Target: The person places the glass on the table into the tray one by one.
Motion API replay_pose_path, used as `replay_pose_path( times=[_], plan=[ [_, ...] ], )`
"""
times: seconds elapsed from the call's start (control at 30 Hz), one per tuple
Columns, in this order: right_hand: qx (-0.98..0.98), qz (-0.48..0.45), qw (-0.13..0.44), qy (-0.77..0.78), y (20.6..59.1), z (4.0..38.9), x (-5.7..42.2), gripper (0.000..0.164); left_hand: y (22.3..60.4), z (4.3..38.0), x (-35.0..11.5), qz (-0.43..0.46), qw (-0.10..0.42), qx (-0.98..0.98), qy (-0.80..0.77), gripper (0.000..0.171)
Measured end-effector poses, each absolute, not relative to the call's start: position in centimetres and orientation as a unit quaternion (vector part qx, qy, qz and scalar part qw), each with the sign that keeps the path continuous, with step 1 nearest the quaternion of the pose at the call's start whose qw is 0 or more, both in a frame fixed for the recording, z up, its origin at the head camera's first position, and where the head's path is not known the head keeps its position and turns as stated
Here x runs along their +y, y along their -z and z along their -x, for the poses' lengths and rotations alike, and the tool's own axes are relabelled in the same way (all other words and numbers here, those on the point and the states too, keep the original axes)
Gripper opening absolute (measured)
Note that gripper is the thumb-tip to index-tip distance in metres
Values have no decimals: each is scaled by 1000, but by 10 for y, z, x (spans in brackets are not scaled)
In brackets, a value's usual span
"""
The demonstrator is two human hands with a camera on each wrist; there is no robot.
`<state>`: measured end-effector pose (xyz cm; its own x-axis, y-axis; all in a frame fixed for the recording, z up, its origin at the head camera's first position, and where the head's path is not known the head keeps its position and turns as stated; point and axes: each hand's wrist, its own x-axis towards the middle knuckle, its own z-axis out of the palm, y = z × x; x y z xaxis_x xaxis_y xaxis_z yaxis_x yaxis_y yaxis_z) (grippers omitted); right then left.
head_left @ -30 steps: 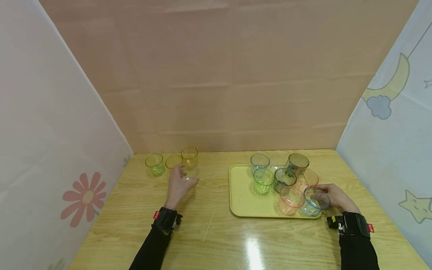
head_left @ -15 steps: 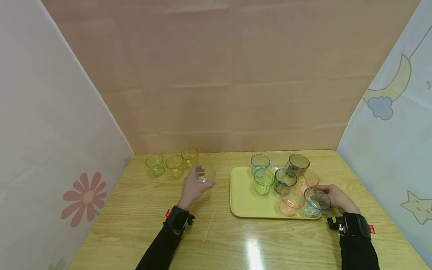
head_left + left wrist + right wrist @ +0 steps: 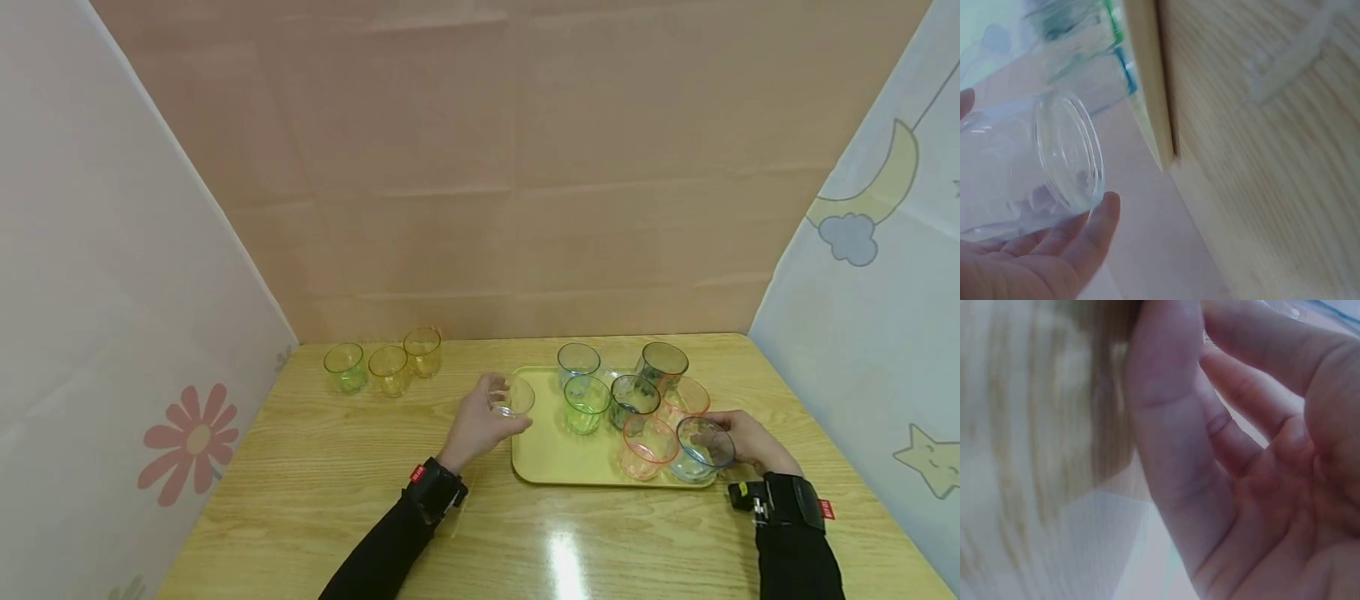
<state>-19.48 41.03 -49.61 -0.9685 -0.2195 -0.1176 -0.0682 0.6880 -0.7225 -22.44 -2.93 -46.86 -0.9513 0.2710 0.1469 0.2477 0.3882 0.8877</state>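
Note:
My left hand [image 3: 480, 425] holds a clear glass tumbler [image 3: 513, 396] upright at the left edge of the yellow tray [image 3: 536, 462]. In the left wrist view the tumbler [image 3: 1029, 165] shows its thick base, with fingers [image 3: 1094, 234] along its side. At the tray's right front corner is my right hand [image 3: 753, 442], beside a blue-rimmed glass [image 3: 705, 454]; its fingers reach behind that glass. The right wrist view shows bent fingers [image 3: 1172, 425] and a bare palm; I cannot tell whether they grip the glass or the tray edge.
Several more glasses stand close together on the tray, among them a green glass [image 3: 585, 408], a dark grey glass [image 3: 632, 404] and a red-rimmed glass [image 3: 647, 450]. At the table's back left are a green glass [image 3: 347, 371] and two amber glasses, one amber glass [image 3: 390, 375] nearer.
My left hand has carried the clear tumbler rightward from beside the amber glasses to the tray's left edge. The right hand has stayed in place.

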Motion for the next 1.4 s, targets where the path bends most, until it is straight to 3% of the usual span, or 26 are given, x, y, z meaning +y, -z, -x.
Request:
replay_pose_path(
  times=[0.3,1.4],
  plan=[
    [912,78,96,392,497,193,410,53,475,221,-3,-206,5,868,-453,78],
    [913,92,92,385,494,194,410,52,487,194,51,-223,108,899,-362,86]
  ],
)
